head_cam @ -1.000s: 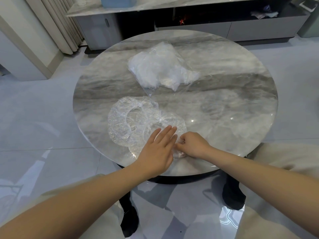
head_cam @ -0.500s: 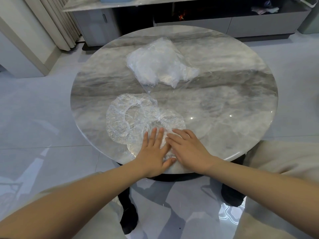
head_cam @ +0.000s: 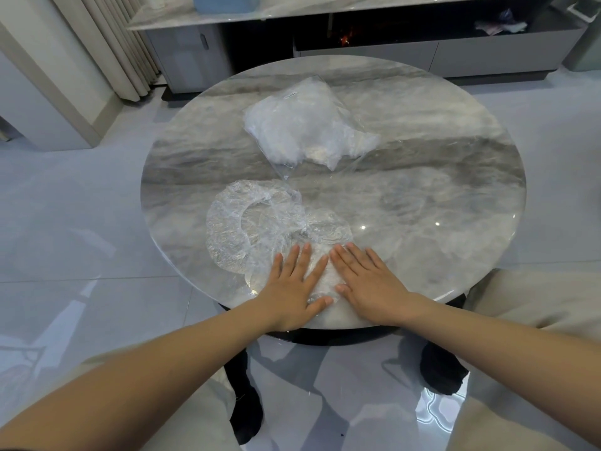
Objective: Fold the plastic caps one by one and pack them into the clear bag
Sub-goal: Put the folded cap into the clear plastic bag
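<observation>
Two clear crinkled plastic caps lie overlapping at the near left of the round marble table (head_cam: 422, 196). The nearer plastic cap (head_cam: 325, 229) is pressed flat under both my hands. My left hand (head_cam: 294, 284) lies palm down on it with straight fingers. My right hand (head_cam: 367, 281) lies flat beside it, fingers straight, touching the cap's right part. The second cap (head_cam: 234, 222) spreads out to the left, free of my hands. The clear bag (head_cam: 305, 128), stuffed with white folded caps, rests farther back near the table's middle.
A low grey TV cabinet (head_cam: 422, 56) stands behind the table, with curtains (head_cam: 107, 43) at the far left. My knees in beige trousers (head_cam: 533, 307) flank the table's near edge over a glossy tiled floor.
My right hand opened from a pinch on the cap's edge and now lies flat. Both hands have slid slightly apart while they press the near cap down.
</observation>
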Available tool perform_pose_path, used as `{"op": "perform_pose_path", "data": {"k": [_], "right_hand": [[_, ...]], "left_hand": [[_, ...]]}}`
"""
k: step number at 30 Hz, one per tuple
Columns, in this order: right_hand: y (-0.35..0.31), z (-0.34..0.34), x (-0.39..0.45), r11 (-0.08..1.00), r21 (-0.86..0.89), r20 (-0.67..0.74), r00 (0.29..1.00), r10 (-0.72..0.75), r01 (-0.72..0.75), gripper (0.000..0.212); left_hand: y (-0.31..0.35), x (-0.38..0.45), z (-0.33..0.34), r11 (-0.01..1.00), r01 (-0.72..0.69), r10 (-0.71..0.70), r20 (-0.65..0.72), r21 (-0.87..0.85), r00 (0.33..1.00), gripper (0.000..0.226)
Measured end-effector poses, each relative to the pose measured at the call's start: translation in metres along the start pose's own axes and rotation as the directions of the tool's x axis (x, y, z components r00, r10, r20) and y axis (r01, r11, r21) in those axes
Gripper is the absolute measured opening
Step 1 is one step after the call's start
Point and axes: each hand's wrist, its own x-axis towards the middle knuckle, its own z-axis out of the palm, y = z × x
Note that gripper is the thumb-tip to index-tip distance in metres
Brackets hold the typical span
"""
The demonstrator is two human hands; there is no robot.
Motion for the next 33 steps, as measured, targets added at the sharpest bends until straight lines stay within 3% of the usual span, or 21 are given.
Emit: {"op": "perform_pose_path", "data": {"k": [3, 5, 9, 15, 18, 22, 24, 27, 29, 31, 33], "right_hand": [[-0.002, -0.010, -0.002, 0.999, -0.005, -0.147, 0.989, -0.033, 0.032, 0.089], [-0.004, -0.018, -0.003, 0.991, -0.062, -0.291, 0.948, -0.128, 0.114, 0.070], [-0.002, -0.014, -0.004, 0.969, -0.161, -0.366, 0.900, -0.236, 0.188, 0.037], [-0.002, -0.007, 0.001, 0.967, -0.170, -0.378, 0.894, -0.241, 0.189, 0.033], [-0.001, -0.013, 0.002, 0.981, -0.064, -0.399, 0.897, -0.191, 0.181, 0.035], [-0.003, -0.026, 0.002, 0.981, 0.127, -0.367, 0.926, -0.092, 0.148, 0.037], [-0.004, -0.030, 0.006, 0.959, 0.250, -0.363, 0.931, -0.033, 0.131, 0.054], [0.000, -0.029, 0.015, 0.915, 0.400, -0.264, 0.963, 0.056, 0.056, 0.069], [0.002, -0.028, 0.021, 0.859, 0.512, -0.189, 0.971, 0.146, -0.029, 0.060], [0.003, -0.028, 0.026, 0.791, 0.606, -0.162, 0.961, 0.223, -0.081, 0.035], [0.001, -0.032, 0.030, 0.753, 0.648, -0.159, 0.947, 0.280, -0.113, 0.024]], "left_hand": [[-0.001, -0.003, -0.004, 0.999, 0.017, -0.015, -0.068, 0.030, 0.998, 0.074], [-0.003, -0.005, -0.007, 0.996, -0.004, 0.021, -0.179, 0.093, 0.984, 0.077], [-0.002, -0.007, -0.008, 0.985, -0.063, 0.121, -0.387, 0.158, 0.914, 0.060], [-0.002, -0.008, -0.005, 0.993, -0.094, 0.112, -0.333, 0.070, 0.936, 0.059], [-0.001, -0.007, -0.008, 0.995, -0.102, 0.094, -0.330, -0.007, 0.939, 0.058], [-0.001, -0.003, -0.013, 0.970, -0.071, -0.029, -0.398, -0.235, 0.917, 0.031], [-0.001, 0.000, -0.018, 0.914, -0.047, -0.132, -0.405, -0.402, 0.905, 0.022], [-0.003, 0.003, -0.022, 0.768, 0.047, -0.317, -0.316, -0.638, 0.894, 0.032], [-0.003, 0.006, -0.023, 0.694, 0.119, -0.391, -0.232, -0.710, 0.891, 0.037], [-0.004, 0.010, -0.023, 0.658, 0.131, -0.430, -0.227, -0.741, 0.874, 0.038], [-0.005, 0.014, -0.023, 0.642, 0.136, -0.462, -0.239, -0.754, 0.854, 0.034]]}}
